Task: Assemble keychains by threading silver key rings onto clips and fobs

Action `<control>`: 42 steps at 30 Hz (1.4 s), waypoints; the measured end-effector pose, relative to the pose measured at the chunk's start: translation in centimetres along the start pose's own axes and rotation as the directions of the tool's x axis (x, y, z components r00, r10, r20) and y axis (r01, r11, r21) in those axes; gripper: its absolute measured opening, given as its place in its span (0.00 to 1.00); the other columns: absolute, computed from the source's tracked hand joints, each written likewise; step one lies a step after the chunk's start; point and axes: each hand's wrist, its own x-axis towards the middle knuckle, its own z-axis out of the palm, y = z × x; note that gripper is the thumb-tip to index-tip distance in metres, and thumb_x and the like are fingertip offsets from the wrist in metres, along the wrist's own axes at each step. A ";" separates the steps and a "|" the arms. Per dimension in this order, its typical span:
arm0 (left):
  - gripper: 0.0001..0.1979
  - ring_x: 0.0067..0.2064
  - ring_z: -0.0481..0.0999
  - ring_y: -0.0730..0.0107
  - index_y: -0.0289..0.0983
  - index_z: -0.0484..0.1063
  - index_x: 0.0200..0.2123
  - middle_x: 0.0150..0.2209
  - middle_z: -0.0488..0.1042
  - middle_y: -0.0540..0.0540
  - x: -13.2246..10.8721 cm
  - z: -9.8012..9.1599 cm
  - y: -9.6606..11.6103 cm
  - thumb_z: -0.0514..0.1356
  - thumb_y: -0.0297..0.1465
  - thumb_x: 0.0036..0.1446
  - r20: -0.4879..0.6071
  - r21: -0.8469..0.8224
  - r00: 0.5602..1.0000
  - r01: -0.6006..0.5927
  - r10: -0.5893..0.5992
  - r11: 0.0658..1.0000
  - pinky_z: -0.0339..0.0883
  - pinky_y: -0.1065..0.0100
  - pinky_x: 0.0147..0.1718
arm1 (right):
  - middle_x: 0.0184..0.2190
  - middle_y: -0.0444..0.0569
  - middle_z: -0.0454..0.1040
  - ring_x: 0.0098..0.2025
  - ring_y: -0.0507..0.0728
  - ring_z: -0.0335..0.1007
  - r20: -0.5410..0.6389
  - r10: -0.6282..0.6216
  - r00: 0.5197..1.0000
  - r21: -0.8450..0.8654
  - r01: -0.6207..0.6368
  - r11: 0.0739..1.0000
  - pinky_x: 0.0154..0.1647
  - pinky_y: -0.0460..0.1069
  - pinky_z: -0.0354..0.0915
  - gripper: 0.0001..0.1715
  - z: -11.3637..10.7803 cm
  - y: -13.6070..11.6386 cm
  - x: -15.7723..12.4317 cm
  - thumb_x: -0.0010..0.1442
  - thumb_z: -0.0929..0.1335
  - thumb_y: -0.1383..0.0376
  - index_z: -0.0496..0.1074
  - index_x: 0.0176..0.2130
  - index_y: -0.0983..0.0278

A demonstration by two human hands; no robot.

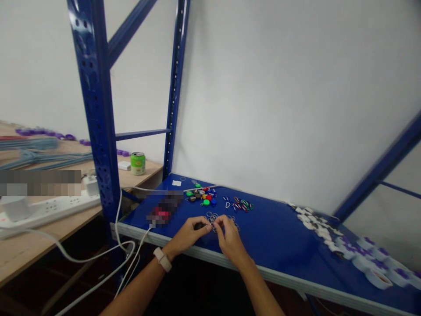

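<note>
On the blue shelf (276, 237), near its front edge, my left hand (194, 230) and my right hand (227, 233) are close together, fingertips pinched. Between them is something small and metallic, with a dark piece under the left fingers; its exact shape is too small to tell. Metal key rings (213, 216) lie just behind and around the fingertips. Farther back sits a pile of colourful round pieces (206, 202) in green, red, blue and black. Small carabiners (243, 204) in several colours lie right of that pile.
A blurred-out device with a white cable (141, 241) is left of my hands. White pieces (315, 224) and white-and-purple rolls (378, 276) line the right side. Blue posts (98, 109) frame the shelf. A green can (137, 163) and power strip (59, 208) sit on the left table.
</note>
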 end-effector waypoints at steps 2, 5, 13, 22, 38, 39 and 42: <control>0.14 0.36 0.72 0.65 0.35 0.78 0.35 0.33 0.77 0.46 0.0 0.0 -0.2 0.64 0.41 0.58 0.011 0.000 1.000 -0.010 0.010 1.000 0.63 0.67 0.39 | 0.36 0.50 0.75 0.40 0.59 0.69 -0.003 0.001 1.000 0.013 -0.001 1.000 0.44 0.53 0.62 0.09 0.0 0.0 -0.2 0.68 0.61 0.62 0.68 0.38 0.61; 0.13 0.36 0.73 0.65 0.35 0.78 0.35 0.34 0.78 0.46 0.0 -0.1 -0.6 0.65 0.41 0.58 0.002 0.015 1.000 -0.024 0.024 1.000 0.63 0.67 0.39 | 0.38 0.51 0.76 0.41 0.60 0.71 -0.028 0.060 0.998 0.096 -0.057 0.994 0.45 0.53 0.64 0.11 0.1 0.3 -0.8 0.68 0.61 0.59 0.69 0.42 0.61; 0.11 0.37 0.74 0.62 0.37 0.80 0.33 0.33 0.79 0.45 -0.1 -0.1 -0.6 0.67 0.39 0.55 0.008 0.118 0.998 -0.060 0.059 0.991 0.65 0.66 0.39 | 0.29 0.48 0.76 0.33 0.57 0.71 -0.001 0.214 0.977 0.336 -0.202 0.920 0.36 0.49 0.65 0.20 0.6 0.4 -2.1 0.66 0.63 0.52 0.73 0.34 0.63; 0.06 0.36 0.72 0.64 0.39 0.79 0.31 0.31 0.74 0.46 -0.6 0.9 -0.3 0.63 0.31 0.59 0.120 0.482 0.975 -0.222 0.187 0.847 0.61 0.67 0.37 | 0.27 0.48 0.75 0.29 0.57 0.70 0.120 0.231 0.966 0.403 -0.260 0.877 0.33 0.50 0.66 0.22 -0.1 0.5 -1.0 0.61 0.67 0.48 0.72 0.31 0.64; 0.04 0.36 0.72 0.65 0.39 0.79 0.33 0.32 0.74 0.46 -0.7 1.4 -0.4 0.64 0.28 0.58 0.081 0.497 0.975 -0.219 0.207 0.840 0.61 0.67 0.37 | 0.27 0.46 0.72 0.30 0.56 0.68 0.148 0.256 0.955 0.441 -0.296 0.847 0.32 0.49 0.63 0.21 0.1 1.2 -2.3 0.63 0.66 0.49 0.72 0.33 0.63; 0.03 0.36 0.72 0.65 0.39 0.80 0.34 0.32 0.74 0.46 -0.8 1.4 -0.2 0.64 0.28 0.58 0.069 0.480 0.976 -0.215 0.208 0.851 0.62 0.67 0.37 | 0.26 0.46 0.71 0.29 0.55 0.67 0.139 0.259 0.956 0.449 -0.294 0.844 0.31 0.48 0.62 0.21 0.1 1.2 -2.4 0.63 0.67 0.49 0.72 0.33 0.63; 0.06 0.38 0.73 0.64 0.39 0.80 0.38 0.35 0.76 0.46 -0.8 1.0 0.3 0.64 0.27 0.57 0.048 0.417 0.982 -0.187 0.184 0.890 0.63 0.66 0.40 | 0.25 0.44 0.68 0.26 0.53 0.62 0.115 0.270 0.956 0.464 -0.292 0.836 0.28 0.47 0.58 0.21 0.1 1.4 -2.7 0.63 0.66 0.48 0.71 0.34 0.63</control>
